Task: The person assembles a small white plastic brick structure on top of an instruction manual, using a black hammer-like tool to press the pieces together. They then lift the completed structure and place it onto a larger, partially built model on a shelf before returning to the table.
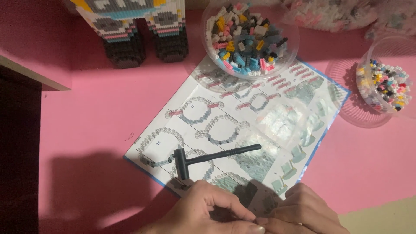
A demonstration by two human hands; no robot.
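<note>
Grey, tiny plastic brick pieces [260,207] are pinched between the curled left hand [197,212] and right hand [299,210], over the paper instruction sheet's [242,130] near edge; light, rigid, easily dropped, best gripped by fingertips at the edges.

Small dark hammer [208,159] flat on booklet [242,125]

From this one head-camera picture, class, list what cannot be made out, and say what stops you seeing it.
- Whatever the left hand and right hand pinch: hidden by fingers and shadow.
- Block figure: upper part cut off by the top edge.
- Bags of bricks: blurred, cut by the top edge.
- Instruction sheet: right side washed out by glare.
</note>
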